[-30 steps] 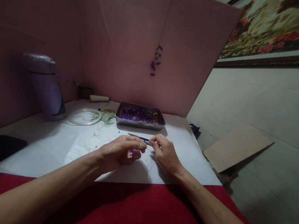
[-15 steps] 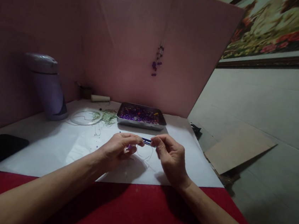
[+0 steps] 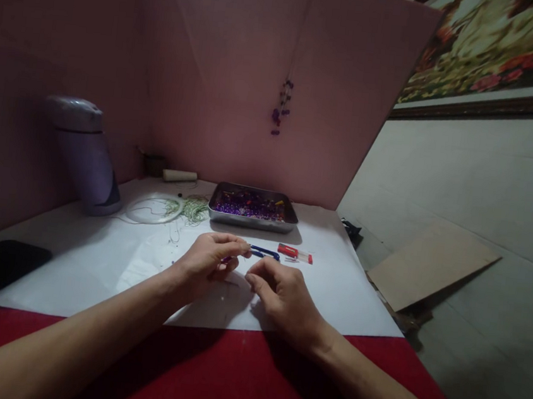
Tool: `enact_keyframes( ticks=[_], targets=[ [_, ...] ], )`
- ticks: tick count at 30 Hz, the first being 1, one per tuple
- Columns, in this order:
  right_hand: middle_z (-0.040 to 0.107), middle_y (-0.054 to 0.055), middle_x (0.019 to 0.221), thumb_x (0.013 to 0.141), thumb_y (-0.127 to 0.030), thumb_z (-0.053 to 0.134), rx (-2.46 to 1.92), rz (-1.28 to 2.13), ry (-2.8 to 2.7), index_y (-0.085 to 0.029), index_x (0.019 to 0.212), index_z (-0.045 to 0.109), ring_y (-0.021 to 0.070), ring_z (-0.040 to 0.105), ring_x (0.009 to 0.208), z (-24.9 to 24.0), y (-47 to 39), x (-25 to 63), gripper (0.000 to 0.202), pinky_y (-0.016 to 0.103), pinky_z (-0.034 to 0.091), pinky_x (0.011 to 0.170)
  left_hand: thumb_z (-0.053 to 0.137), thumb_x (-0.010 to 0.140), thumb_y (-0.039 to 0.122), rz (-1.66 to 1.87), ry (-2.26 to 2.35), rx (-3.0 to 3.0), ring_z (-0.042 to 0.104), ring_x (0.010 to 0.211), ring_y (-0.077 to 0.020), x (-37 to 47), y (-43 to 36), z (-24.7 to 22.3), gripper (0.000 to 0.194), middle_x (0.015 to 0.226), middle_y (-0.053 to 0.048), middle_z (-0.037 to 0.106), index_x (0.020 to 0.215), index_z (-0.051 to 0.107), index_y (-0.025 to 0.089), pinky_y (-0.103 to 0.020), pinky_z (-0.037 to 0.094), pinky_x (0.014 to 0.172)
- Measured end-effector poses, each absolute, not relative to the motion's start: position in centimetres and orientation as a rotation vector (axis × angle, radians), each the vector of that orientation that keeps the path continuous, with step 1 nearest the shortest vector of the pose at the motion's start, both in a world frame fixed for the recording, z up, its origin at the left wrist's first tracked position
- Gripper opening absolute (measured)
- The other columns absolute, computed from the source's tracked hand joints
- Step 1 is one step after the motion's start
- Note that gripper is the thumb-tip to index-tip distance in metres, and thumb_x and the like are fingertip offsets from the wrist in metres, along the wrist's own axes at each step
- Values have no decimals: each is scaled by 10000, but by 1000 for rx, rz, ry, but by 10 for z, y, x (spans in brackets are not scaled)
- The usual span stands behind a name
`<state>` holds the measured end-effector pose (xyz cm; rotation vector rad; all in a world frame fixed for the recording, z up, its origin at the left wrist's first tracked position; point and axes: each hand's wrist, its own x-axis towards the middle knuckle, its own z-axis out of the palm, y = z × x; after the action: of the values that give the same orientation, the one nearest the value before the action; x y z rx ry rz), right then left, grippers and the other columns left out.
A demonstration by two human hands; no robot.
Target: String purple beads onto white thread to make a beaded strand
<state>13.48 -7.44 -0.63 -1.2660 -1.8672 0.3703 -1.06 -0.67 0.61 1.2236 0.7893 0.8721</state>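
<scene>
My left hand (image 3: 215,261) is closed in a pinch over the white sheet, and bits of purple beads (image 3: 228,259) show among its fingers. Just past its fingertips are blue thread snips (image 3: 265,252); whether they touch the fingers or lie behind them on the sheet, I cannot tell. Thumb and forefinger of my right hand (image 3: 280,293) are pressed together, a little lower and right of the left fingertips. What they pinch, if anything, is too small to make out.
A metal tray (image 3: 252,222) of purple beads stands behind my hands. Right of the snips lies a red lighter (image 3: 288,251). Green thread (image 3: 195,210), a clear ring (image 3: 154,208), a purple flask (image 3: 89,162) and a dark flat object (image 3: 2,267) are leftward. A beaded strand (image 3: 278,115) hangs behind.
My right hand has moved down and slightly left, away from the snips. The lighter and the snips' right end have come into view. The thread loop between the hands no longer shows clearly.
</scene>
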Motion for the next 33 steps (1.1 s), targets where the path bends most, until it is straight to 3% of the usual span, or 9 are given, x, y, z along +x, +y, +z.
enact_keyframes(
  ticks=[3, 8, 17, 27, 33],
  targets=[
    [605, 39, 730, 814, -105, 464, -1194, 33, -2057, -155, 798, 578, 142, 531, 637, 1, -77, 141, 125, 260, 388, 590, 646, 682, 274, 751, 809, 1346, 311, 369, -36, -10, -6, 4, 151, 447, 42, 443, 668, 607, 129, -188, 136, 376],
    [612, 47, 759, 836, -118, 447, -1246, -251, -1996, -166, 817, 580, 151, 544, 663, 7, -73, 150, 143, 264, 378, 616, 615, 706, 281, 520, 692, 1387, 284, 345, -38, -10, -11, 6, 163, 446, 37, 444, 652, 582, 132, -210, 117, 376],
    [614, 29, 732, 867, -176, 474, -1283, -41, -1860, -180, 749, 585, 143, 548, 675, 7, -67, 154, 162, 258, 398, 615, 664, 691, 267, 477, 510, 1344, 296, 447, -47, -11, -17, 12, 157, 528, 38, 435, 703, 591, 129, -209, 155, 432],
    [634, 25, 716, 852, -163, 492, -1270, 111, -1830, -174, 737, 610, 139, 563, 663, -1, -63, 151, 165, 257, 406, 617, 643, 705, 252, 577, 507, 1303, 363, 462, -46, -9, -14, 9, 137, 729, -47, 614, 695, 593, 125, -207, 165, 413],
    [643, 23, 724, 850, -154, 498, -1271, 117, -1841, -178, 741, 615, 143, 571, 677, -3, -62, 152, 161, 256, 399, 622, 684, 677, 285, 607, 569, 1297, 366, 489, -53, -9, -14, 8, 184, 640, -13, 542, 709, 604, 123, -197, 182, 431]
  ],
)
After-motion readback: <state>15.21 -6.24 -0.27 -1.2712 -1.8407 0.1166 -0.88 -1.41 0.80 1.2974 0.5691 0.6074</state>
